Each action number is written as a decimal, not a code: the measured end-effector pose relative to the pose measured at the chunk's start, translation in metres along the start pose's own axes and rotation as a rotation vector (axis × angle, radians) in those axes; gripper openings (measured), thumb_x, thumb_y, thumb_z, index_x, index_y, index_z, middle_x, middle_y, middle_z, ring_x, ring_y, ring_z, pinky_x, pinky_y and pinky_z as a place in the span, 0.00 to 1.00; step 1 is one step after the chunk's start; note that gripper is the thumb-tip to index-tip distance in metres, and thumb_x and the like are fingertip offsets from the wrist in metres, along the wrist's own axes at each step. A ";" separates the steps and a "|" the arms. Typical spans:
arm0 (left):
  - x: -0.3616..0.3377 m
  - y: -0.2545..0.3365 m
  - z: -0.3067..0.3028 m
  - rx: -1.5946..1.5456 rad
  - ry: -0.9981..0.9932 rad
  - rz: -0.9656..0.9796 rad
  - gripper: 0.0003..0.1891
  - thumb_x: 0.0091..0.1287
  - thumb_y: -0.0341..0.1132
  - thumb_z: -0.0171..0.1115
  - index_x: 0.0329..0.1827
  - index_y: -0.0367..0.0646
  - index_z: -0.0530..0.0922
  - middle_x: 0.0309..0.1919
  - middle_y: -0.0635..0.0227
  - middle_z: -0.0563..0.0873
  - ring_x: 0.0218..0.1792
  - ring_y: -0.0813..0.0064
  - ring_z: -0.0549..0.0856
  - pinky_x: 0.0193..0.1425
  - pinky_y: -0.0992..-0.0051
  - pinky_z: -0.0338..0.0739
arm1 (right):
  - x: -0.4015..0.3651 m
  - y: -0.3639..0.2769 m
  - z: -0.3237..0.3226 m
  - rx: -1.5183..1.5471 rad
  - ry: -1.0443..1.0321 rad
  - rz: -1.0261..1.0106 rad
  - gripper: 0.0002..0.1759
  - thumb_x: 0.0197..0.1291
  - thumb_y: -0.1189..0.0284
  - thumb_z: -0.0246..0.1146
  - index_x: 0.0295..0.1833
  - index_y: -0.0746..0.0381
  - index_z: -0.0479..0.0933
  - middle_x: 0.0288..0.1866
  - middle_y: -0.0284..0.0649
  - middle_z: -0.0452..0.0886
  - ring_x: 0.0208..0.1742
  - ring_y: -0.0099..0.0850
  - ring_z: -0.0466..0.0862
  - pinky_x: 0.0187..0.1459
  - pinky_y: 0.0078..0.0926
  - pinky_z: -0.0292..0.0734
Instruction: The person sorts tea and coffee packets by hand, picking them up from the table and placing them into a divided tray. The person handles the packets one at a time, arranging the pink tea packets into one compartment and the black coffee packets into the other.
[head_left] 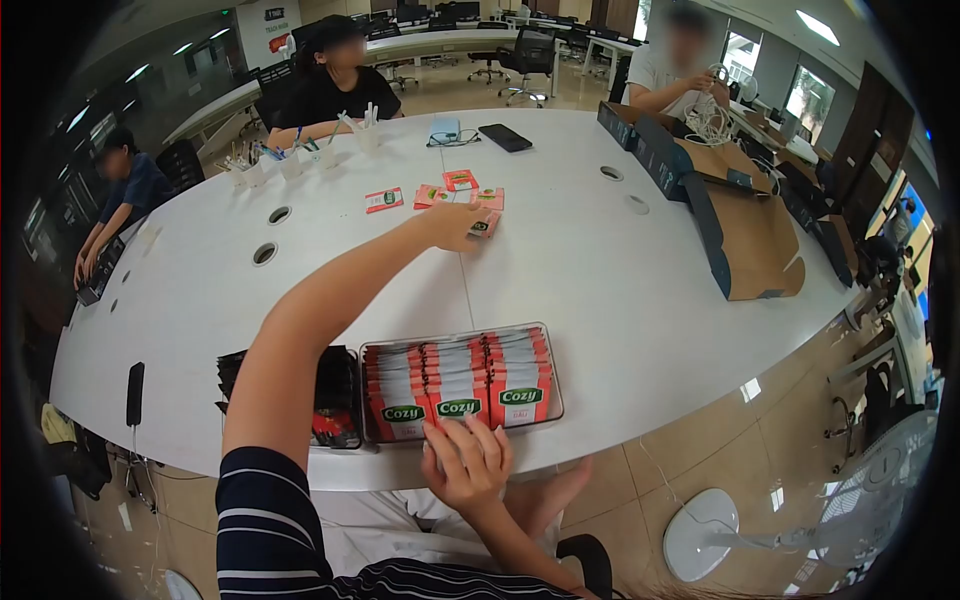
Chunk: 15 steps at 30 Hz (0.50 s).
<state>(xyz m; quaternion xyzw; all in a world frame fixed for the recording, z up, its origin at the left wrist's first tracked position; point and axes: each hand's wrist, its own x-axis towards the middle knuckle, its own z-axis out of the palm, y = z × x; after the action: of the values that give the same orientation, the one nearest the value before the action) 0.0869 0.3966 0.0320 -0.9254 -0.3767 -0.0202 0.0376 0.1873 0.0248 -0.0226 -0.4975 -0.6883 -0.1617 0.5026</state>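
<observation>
My left hand (456, 227) reaches far across the white table. Its fingers are closed on a red and white sachet (485, 226), next to a few similar red sachets (432, 196) lying on the tabletop; another sachet (384, 200) lies apart to their left. Close to me, a metal tray (556, 412) holds rows of red and silver sachets (457, 375) marked "Cozy". My right hand (468, 462) is at the tray's front edge, fingers extended and slightly apart near the middle row. A second container (352, 440), with black and red packets, stands to the left, partly hidden by my left arm.
Cups of pens (290, 163), a blue item with a cable (445, 130) and a black phone (505, 137) lie toward the back. Open cardboard boxes (740, 220) stand at right. Other people sit around the table (600, 280); one handles white cable (710, 120).
</observation>
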 end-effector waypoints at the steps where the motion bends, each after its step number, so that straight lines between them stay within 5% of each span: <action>1: 0.004 0.005 0.002 0.011 0.008 -0.005 0.32 0.58 0.43 0.62 0.68 0.47 0.70 0.54 0.54 0.83 0.53 0.54 0.83 0.54 0.56 0.77 | 0.000 0.001 0.000 -0.005 -0.004 -0.005 0.13 0.53 0.65 0.66 0.46 0.48 0.85 0.47 0.27 0.83 0.55 0.30 0.79 0.68 0.35 0.58; 7: 0.033 0.022 -0.019 0.171 -0.164 0.032 0.22 0.67 0.41 0.54 0.65 0.53 0.73 0.42 0.62 0.87 0.36 0.58 0.87 0.40 0.57 0.79 | -0.003 0.002 -0.001 -0.017 -0.034 0.014 0.14 0.57 0.63 0.63 0.49 0.46 0.85 0.48 0.24 0.84 0.55 0.24 0.80 0.65 0.30 0.60; 13: 0.071 -0.012 -0.010 0.099 0.282 0.119 0.18 0.74 0.40 0.49 0.64 0.53 0.73 0.51 0.62 0.84 0.43 0.59 0.86 0.43 0.61 0.81 | -0.004 0.003 0.000 -0.033 -0.037 0.036 0.17 0.55 0.62 0.60 0.50 0.43 0.85 0.47 0.22 0.83 0.54 0.22 0.80 0.66 0.28 0.60; 15: 0.083 -0.027 0.015 0.116 0.242 0.060 0.18 0.73 0.41 0.50 0.64 0.52 0.73 0.54 0.60 0.82 0.46 0.59 0.86 0.44 0.61 0.81 | -0.004 0.003 0.001 -0.047 -0.014 0.032 0.17 0.54 0.62 0.60 0.50 0.43 0.85 0.46 0.22 0.83 0.54 0.22 0.80 0.66 0.29 0.61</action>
<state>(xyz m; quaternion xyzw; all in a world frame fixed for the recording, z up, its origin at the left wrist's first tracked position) 0.1280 0.4747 0.0235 -0.9233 -0.3421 -0.1086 0.1367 0.1894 0.0244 -0.0273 -0.5211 -0.6798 -0.1661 0.4885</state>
